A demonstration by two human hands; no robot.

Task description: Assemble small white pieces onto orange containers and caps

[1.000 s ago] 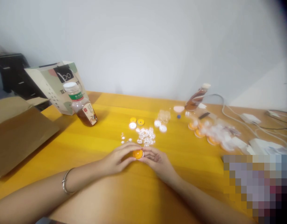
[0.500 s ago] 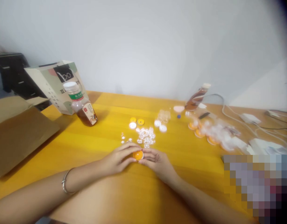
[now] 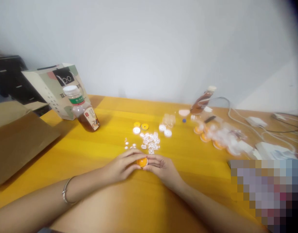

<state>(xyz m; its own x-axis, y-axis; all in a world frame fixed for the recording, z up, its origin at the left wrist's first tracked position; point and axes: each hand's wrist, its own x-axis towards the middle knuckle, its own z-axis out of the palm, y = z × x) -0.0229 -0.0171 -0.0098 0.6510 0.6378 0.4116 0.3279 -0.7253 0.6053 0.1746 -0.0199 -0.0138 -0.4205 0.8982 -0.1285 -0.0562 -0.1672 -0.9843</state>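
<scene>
Between the fingertips of both hands is a small round orange piece with a pale rim (image 3: 142,162). My left hand (image 3: 122,165) grips it from the left, thumb below and fingers above. From the right, my right hand (image 3: 163,168) pinches its edge. Just beyond the fingers lies a pile of white cut-out plastic parts (image 3: 152,141). A few tiny white pieces (image 3: 127,143) are scattered to its left. Behind the pile are yellow discs (image 3: 145,127) and a white disc (image 3: 136,130); two more white discs (image 3: 167,133) lie to the right.
At left stand a tea bottle (image 3: 87,116), a paper bag (image 3: 54,87) and a cardboard box (image 3: 23,136). To the right are another bottle (image 3: 202,101), a clear plastic piece (image 3: 169,120), a row of orange-and-clear pieces (image 3: 218,144) and white cables (image 3: 238,119).
The whole view has shifted slightly, so things appear a little further left. Both hands keep their hold on the orange piece, with no clear change in grip.
</scene>
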